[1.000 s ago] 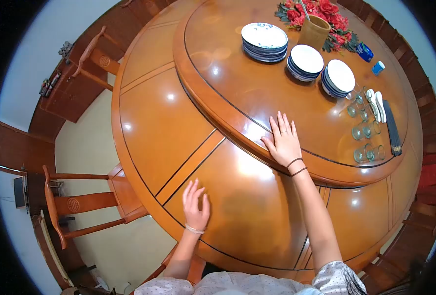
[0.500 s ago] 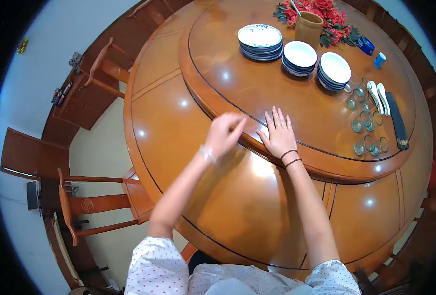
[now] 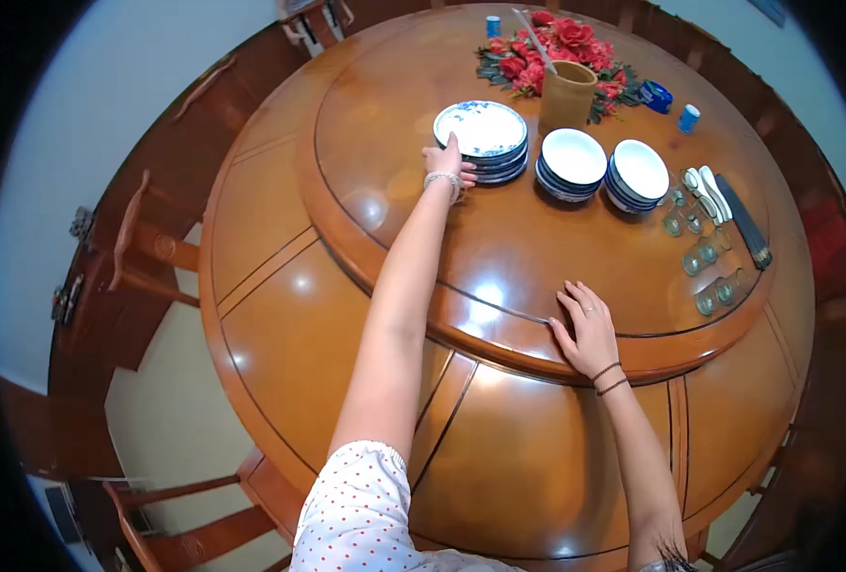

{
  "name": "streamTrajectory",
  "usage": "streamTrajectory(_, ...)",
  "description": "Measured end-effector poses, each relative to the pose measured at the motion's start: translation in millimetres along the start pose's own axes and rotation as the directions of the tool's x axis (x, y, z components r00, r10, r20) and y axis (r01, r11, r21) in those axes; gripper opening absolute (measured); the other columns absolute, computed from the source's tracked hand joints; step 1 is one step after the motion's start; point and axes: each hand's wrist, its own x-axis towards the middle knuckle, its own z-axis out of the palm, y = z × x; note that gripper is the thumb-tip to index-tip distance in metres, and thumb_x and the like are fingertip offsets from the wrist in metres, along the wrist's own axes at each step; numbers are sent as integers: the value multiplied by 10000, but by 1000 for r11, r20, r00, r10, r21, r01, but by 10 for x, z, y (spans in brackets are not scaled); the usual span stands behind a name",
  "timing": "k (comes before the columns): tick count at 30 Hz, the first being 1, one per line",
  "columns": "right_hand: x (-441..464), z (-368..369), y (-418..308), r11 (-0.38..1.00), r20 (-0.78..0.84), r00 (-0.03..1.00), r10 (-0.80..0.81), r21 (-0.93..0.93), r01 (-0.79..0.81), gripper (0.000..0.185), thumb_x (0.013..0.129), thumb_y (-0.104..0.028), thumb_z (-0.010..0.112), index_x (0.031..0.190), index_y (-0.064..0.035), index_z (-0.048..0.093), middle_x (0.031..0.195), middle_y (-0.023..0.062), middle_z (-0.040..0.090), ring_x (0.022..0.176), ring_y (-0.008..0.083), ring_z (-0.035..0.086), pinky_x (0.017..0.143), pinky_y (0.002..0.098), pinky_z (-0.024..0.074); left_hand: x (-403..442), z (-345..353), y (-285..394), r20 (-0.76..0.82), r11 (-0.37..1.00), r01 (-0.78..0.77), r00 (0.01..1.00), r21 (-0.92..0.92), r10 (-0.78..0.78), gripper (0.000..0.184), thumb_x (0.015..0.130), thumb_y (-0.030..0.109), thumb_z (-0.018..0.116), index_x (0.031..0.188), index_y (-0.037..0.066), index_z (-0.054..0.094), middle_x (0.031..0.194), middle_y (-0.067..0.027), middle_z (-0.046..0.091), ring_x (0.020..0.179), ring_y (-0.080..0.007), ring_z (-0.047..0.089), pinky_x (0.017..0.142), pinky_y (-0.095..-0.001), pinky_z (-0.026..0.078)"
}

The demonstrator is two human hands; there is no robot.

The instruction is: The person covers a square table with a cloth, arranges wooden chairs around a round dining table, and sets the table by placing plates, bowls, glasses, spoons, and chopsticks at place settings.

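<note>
My left hand (image 3: 449,164) grips the near left edge of a stack of blue-and-white plates (image 3: 483,129), its thumb on the top plate and its fingers at the side. The stack sits on the round raised turntable (image 3: 366,172). Nearer to me, my right hand (image 3: 588,329) rests on the turntable's front part with fingers apart and nothing in them. Right of the plates stand two stacks of white bowls with blue outsides, one in the middle (image 3: 573,158) and one further right (image 3: 640,172).
Behind the plates are a brown container (image 3: 568,95), red flowers (image 3: 575,36) and a blue item (image 3: 655,96). Several glasses (image 3: 699,255), white spoons (image 3: 713,195) and dark chopsticks (image 3: 744,224) lie at the right. Wooden chairs (image 3: 161,248) stand at the left.
My left hand has reached forward from the near table area and taken hold of the plate stack. My right hand stays on the turntable, its fingers more bent. The view has shifted.
</note>
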Motion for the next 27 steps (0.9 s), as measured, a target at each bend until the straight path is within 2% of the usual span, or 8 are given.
streamTrajectory(5, 83, -48, -27, 996, -30, 997, 69, -59, -71, 378, 737, -237, 567, 1044, -26, 500, 1125, 148, 464, 1102, 303, 390, 910, 403, 308, 184, 18, 25, 23, 986, -30, 999, 162, 27, 276, 830, 177, 433, 925, -81, 452, 665, -185, 598, 397, -201, 542, 304, -292, 412)
streamTrajectory(7, 32, 27, 10, 994, -56, 996, 71, -75, -75, 396, 732, -254, 575, 1049, -30, 494, 1126, 147, 458, 1100, 304, 390, 905, 402, 313, 288, 49, 81, 32, 989, -49, 998, 140, 45, 291, 798, 41, 351, 1050, -92, 410, 652, -178, 607, 378, -138, 528, 273, -233, 328)
streamTrajectory(9, 30, 42, 19, 992, -42, 995, 88, -84, -91, 408, 736, -274, 572, 1053, -30, 492, 1126, 144, 458, 1100, 305, 389, 905, 403, 313, 200, -3, 175, 117, 981, -79, 991, 175, 59, 309, 773, -61, 278, 1045, -184, 358, 759, -266, 565, 544, -289, 612, 325, -304, 461)
streamTrajectory(15, 60, 59, 12, 989, 16, 991, 134, -58, -133, 487, 750, -351, 556, 1099, -24, 464, 1180, 155, 407, 1145, 317, 339, 964, 400, 273, 104, -1, 268, 139, 980, -82, 989, 182, 57, 360, 763, -72, 254, 1098, -194, 306, 807, -289, 555, 556, -300, 613, 322, -284, 442)
streamTrajectory(19, 92, 88, -3, 989, 31, 991, 133, -71, -131, 507, 769, -383, 527, 1114, -20, 452, 1189, 162, 397, 1152, 316, 328, 973, 402, 259, 237, 4, 189, 122, 976, -34, 993, 217, 7, 242, 807, 81, 325, 1013, -24, 396, 690, -140, 624, 326, -48, 397, 274, -186, 252)
streamTrajectory(21, 116, 101, -2, 986, 35, 989, 145, -87, -142, 507, 771, -375, 525, 1121, -16, 446, 1197, 161, 387, 1159, 313, 318, 979, 399, 252, 149, 3, 164, 83, 987, -57, 996, 151, 44, 209, 821, 104, 344, 991, -4, 403, 668, -136, 619, 323, -49, 380, 272, -180, 266)
streamTrajectory(23, 150, 109, 25, 989, 17, 991, 129, -80, -127, 467, 771, -347, 530, 1096, -19, 463, 1184, 157, 404, 1138, 313, 342, 964, 402, 268, 58, -53, 120, 131, 969, -246, 961, 14, 242, 229, 795, 13, 297, 974, -89, 397, 618, -229, 582, 344, -114, 472, 272, -207, 276)
streamTrajectory(27, 248, 133, 75, 984, -64, 983, 173, 50, -170, 287, 764, -249, 547, 965, -45, 535, 1074, 138, 506, 1042, 285, 444, 891, 392, 330, -461, -613, -13, 181, 895, -428, 877, -124, 444, 183, 866, 140, 393, 980, -3, 394, 659, -141, 562, 295, -61, 307, 263, -197, 199)
